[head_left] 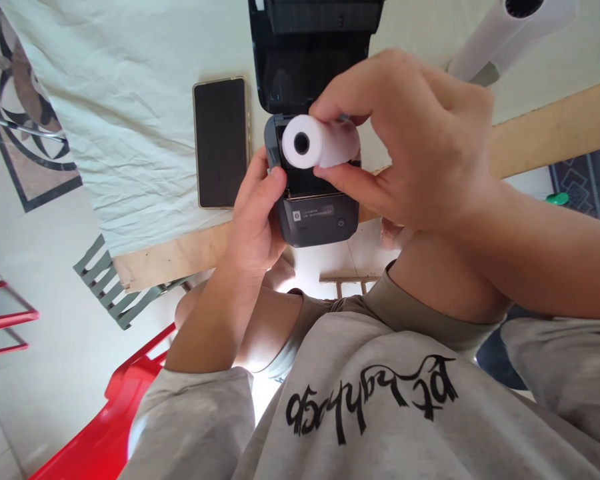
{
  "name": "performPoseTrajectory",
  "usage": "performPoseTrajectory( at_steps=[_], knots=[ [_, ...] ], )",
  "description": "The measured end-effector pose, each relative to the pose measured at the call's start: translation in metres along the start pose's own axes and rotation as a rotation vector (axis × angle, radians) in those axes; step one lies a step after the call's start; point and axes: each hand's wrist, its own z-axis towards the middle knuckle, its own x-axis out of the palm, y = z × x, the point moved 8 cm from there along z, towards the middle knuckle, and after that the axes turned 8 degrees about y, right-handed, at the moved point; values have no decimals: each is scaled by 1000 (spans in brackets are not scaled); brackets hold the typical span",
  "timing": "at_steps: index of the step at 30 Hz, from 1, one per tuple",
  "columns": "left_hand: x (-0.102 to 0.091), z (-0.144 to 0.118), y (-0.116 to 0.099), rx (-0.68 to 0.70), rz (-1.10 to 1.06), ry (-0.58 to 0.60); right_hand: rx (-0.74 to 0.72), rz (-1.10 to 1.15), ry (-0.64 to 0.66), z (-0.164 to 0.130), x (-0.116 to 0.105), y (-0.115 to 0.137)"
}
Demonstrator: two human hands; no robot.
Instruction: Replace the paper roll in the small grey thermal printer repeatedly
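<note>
My left hand [257, 223] grips the left side of a dark grey portable label printer [317, 223], its thumb along the edge. The printer's black lid [310, 60] is swung up and away from me. Between the thumb and fingers of my right hand [420, 140] is a small white paper roll [304, 141] with a dark hollow core. The roll lies at the mouth of the printer's compartment, its core end facing left. Whether it rests on the compartment floor I cannot tell. My right fingers hide part of its far end.
A dark-screened phone [222, 143] lies on the pale cloth [145, 133] left of the printer. At the upper right stands a larger white roll [485, 47]. The table's wooden edge [555, 123] runs in front of me. A red chair [115, 413] is at lower left.
</note>
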Motion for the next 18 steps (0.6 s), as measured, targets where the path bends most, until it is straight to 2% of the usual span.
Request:
performPoseTrajectory(
  at_steps=[2, 3, 11, 16, 18],
  knots=[
    [1, 1, 0, 21, -5, 9, -71, -237, 12, 1, 2, 9],
    [1, 1, 0, 27, -4, 13, -78, -267, 29, 3, 3, 10],
    [2, 0, 1, -12, 35, 41, 4, -181, 130, 14, 12, -1],
    [1, 1, 0, 47, 3, 41, -143, -198, 29, 8, 5, 13],
    [1, 0, 1, 67, -17, 62, -216, -195, 27, 5, 7, 21]
  ],
)
